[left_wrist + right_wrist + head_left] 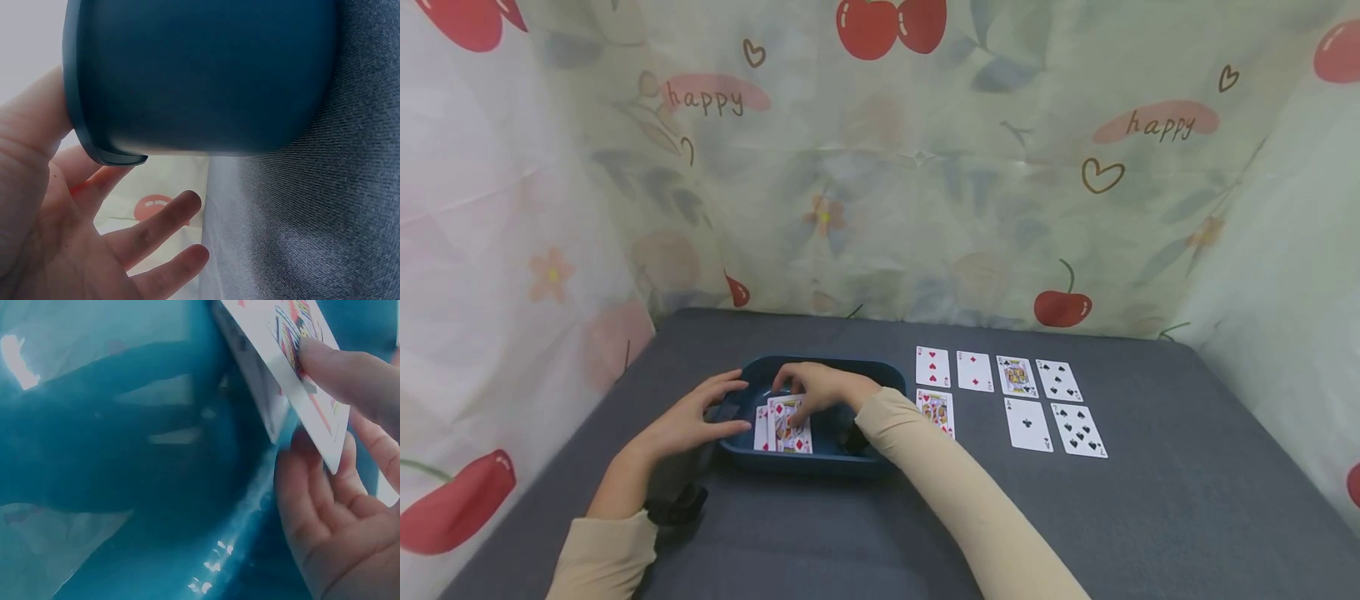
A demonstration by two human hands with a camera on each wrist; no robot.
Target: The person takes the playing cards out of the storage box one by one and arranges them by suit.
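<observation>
In the head view, a dark blue tray [808,463] stands on the table. My right hand [823,387] reaches into it and pinches a playing card [784,432], a red face card. In the right wrist view the thumb [337,372] presses the card's face, with fingers behind it. Another white card [761,429] stands partly hidden behind it, leaning in the tray. At the tray's left end, my left hand [688,421] rests over the rim with fingers spread. The left wrist view shows its lower fingers [153,228] outside the tray, touching nothing.
Right of the tray, playing cards lie face up in two rows, among them a three of hearts [932,367], a two of diamonds [974,372] and an ace of clubs [1028,425]. My right forearm overlaps a face card [937,408]. Printed curtains [917,208] enclose the grey table [1150,517].
</observation>
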